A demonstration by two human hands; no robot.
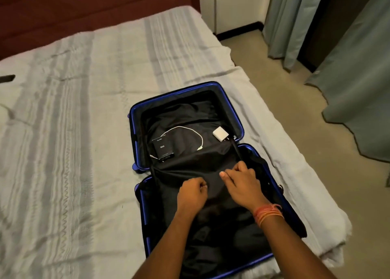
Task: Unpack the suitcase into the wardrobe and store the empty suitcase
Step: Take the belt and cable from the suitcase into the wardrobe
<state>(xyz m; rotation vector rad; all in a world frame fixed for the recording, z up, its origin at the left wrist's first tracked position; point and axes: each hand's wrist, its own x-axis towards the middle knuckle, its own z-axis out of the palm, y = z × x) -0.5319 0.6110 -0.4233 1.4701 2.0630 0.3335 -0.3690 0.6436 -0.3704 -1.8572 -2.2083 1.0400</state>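
A blue hard-shell suitcase (135, 131) lies fully open on the bed, lined in black. Its far half holds a small black box (162, 149), a white cable (191, 131) and a white charger plug (220, 133). Over the near half stretches a black fabric divider flap (190, 166). My left hand (192, 192) is closed on the flap near its middle. My right hand (242, 183), with orange threads at the wrist, pinches the same flap a little further right. Dark clothes show dimly under the flap near my forearms.
The bed (73, 120) has a pale striped cover and a dark red headboard (84, 10). A small dark object (7, 78) lies at the bed's left edge. Beige floor (295, 109) runs to the right, with grey-green curtains (358, 78) beyond.
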